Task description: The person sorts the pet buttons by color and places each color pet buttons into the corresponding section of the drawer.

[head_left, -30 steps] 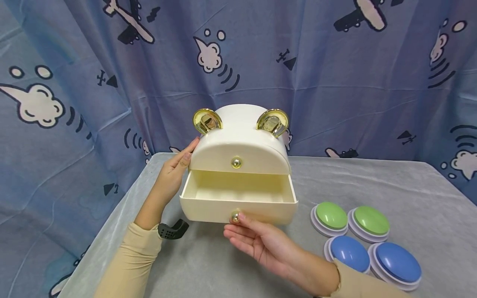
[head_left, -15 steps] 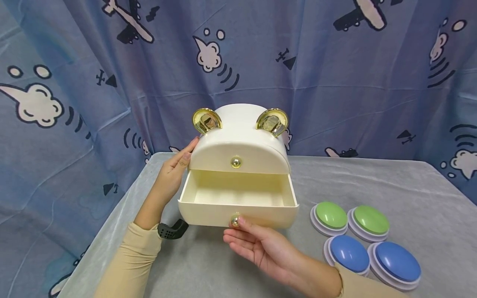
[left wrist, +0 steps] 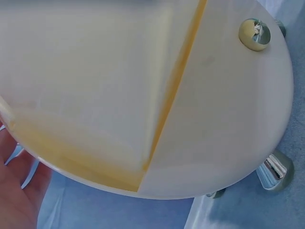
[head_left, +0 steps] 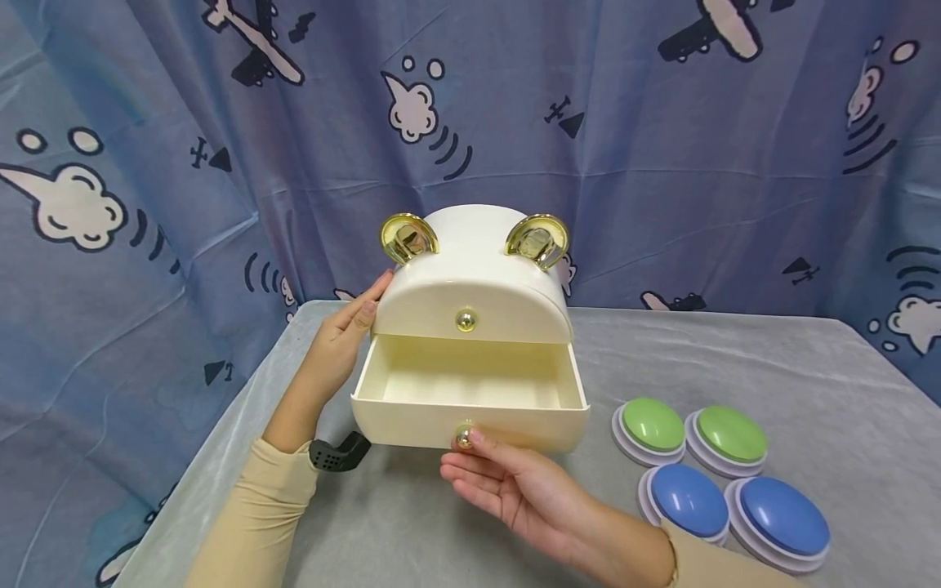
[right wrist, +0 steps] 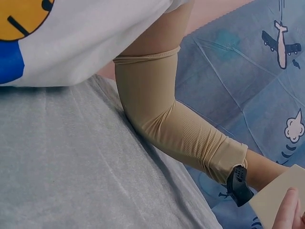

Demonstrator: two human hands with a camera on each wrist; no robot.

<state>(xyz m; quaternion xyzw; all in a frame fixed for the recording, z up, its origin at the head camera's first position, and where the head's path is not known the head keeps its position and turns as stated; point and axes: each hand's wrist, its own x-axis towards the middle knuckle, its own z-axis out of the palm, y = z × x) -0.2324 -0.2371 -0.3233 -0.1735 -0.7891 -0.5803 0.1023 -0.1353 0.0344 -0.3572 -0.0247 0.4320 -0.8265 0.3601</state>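
Mid-frame, over velvety grey cloth (head_left: 735, 359) before blue airplane-print curtain (head_left: 500, 106), your right hand (head_left: 525, 494) pinches the shiny round gold knob (head_left: 462, 435); your left hand (head_left: 331, 351), fingers straight, touches the cream domed cabinet (head_left: 470, 265).

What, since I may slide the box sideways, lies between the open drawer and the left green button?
Only a narrow strip of bare grey cloth separates the drawer from the green button in the head view.

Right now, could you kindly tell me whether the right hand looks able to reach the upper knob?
Probably yes: the upper knob sits uncovered above the open drawer, though the right hand would likely have to leave the lower knob first.
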